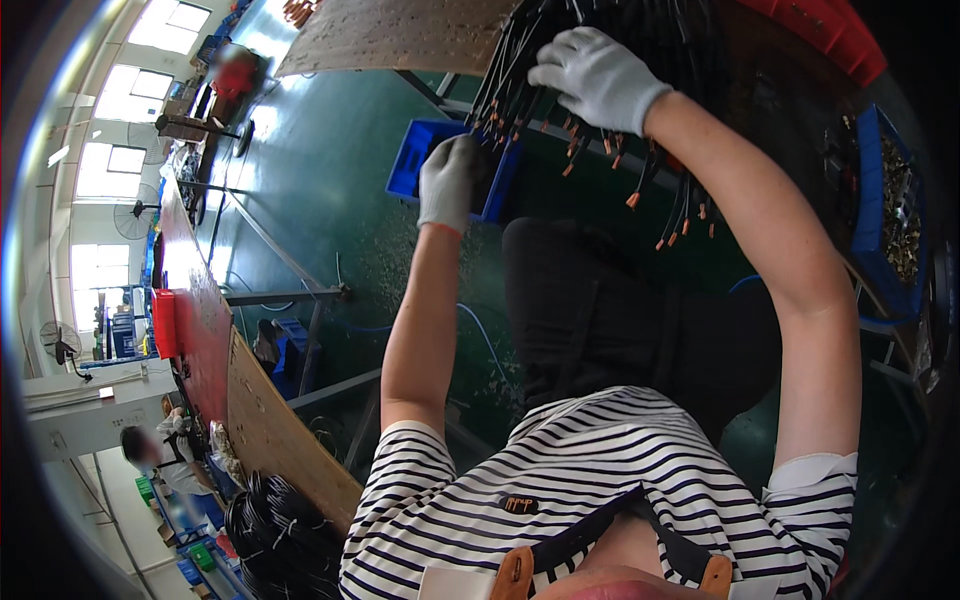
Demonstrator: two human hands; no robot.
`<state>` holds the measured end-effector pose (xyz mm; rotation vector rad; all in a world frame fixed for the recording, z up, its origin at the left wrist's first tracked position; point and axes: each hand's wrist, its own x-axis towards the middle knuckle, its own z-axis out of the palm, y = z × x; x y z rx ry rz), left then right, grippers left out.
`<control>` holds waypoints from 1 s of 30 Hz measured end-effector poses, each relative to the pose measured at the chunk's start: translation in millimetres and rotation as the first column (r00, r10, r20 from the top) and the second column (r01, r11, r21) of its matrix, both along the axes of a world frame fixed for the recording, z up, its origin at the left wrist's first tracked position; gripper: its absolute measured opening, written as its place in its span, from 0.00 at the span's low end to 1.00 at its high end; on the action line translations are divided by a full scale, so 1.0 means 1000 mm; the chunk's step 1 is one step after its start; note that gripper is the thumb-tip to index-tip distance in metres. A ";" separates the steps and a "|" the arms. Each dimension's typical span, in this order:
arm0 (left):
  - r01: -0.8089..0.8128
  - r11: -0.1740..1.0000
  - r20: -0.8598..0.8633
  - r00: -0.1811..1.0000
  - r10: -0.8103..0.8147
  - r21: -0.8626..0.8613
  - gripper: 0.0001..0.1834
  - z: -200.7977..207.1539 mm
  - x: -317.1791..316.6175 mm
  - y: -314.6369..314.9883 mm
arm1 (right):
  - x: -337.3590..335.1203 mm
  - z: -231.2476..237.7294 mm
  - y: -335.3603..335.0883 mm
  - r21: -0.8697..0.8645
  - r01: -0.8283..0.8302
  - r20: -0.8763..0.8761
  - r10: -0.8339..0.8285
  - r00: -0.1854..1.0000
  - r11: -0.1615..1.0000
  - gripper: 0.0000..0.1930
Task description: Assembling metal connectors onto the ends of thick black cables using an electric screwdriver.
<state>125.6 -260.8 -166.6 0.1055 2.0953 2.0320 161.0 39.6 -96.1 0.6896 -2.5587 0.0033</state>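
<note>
A bundle of black cables point(690, 50) with bare copper ends hangs over the table edge ahead of me. My right hand point(600, 82), in a white glove, lies over the bundle with its fingers apart, touching the cables. Lower and to the left, my gloved left hand point(447, 185) is closed, its fingertips near the leftmost cable ends point(488, 128). Whatever its fingers hold is hidden. Beneath that hand a blue bin point(405, 165) stands at floor level, partly covered by the glove.
At the right is a blue bin point(870, 215) of small metal parts, with a red bin point(825, 35) beyond it. Wooden tabletops point(400, 35) on metal legs stand ahead and left. Scraps litter the green floor point(395, 260). Another person point(180, 460) stands far left, near black cable coils point(280, 540).
</note>
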 end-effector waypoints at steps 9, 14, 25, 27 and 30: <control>0.003 0.890 0.389 0.899 -0.202 0.456 0.16 -0.025 0.027 0.041 | -0.032 0.011 -0.015 -0.024 0.001 0.383 0.008 0.924 1.000 0.21; 0.169 0.904 0.318 0.898 -0.306 0.392 0.15 -0.003 0.018 0.055 | -0.029 0.017 0.001 -0.071 -0.014 0.368 0.039 0.929 0.997 0.20; 0.169 0.853 0.549 0.701 -0.456 0.493 0.11 -0.014 -0.001 0.053 | -0.032 0.039 -0.013 -0.004 -0.019 0.608 0.018 0.794 1.000 0.27; 0.174 0.854 0.531 0.717 -0.451 0.490 0.11 -0.016 -0.003 0.060 | -0.030 0.040 -0.010 0.040 0.000 0.608 -0.024 0.794 0.999 0.29; 0.180 0.869 0.507 0.750 -0.425 0.462 0.11 -0.022 -0.006 0.060 | -0.027 0.041 -0.011 0.059 0.022 0.636 -0.055 0.770 0.998 0.29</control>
